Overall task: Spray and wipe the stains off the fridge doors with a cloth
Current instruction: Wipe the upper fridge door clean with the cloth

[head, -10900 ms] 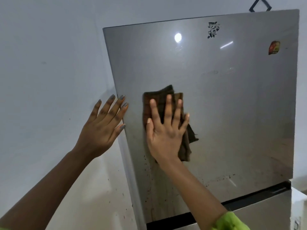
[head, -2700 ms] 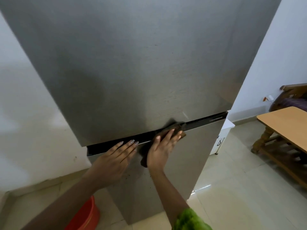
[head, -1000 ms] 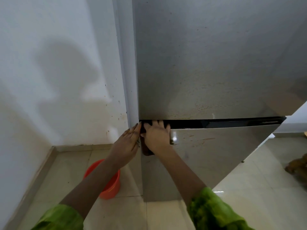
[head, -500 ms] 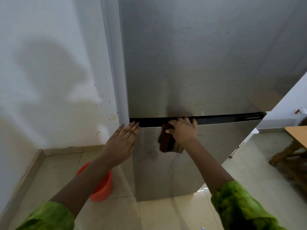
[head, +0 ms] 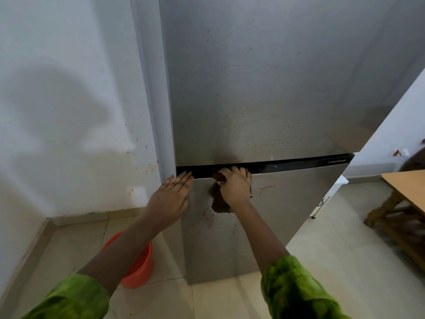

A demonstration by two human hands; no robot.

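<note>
Head view: right hand (head: 234, 185) at black gap (head: 299, 162) between the two fridge doors, fingers curled over brown cloth (head: 219, 203), pressing it on top edge of lower door (head: 287, 208); cloth hangs just below gap, under palm; left hand (head: 171, 196) flat, fingers straight, holding nothing, resting on lower door's left edge just below gap; brown stains (head: 208, 215) (specks, streaks) below gap around cloth; upper door (head: 264, 88) above gap; orange bucket (head: 140, 268) well below gap, leftward.

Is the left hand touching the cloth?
Apart. The head view shows bare door between the left hand and the cloth under the right hand.
</note>
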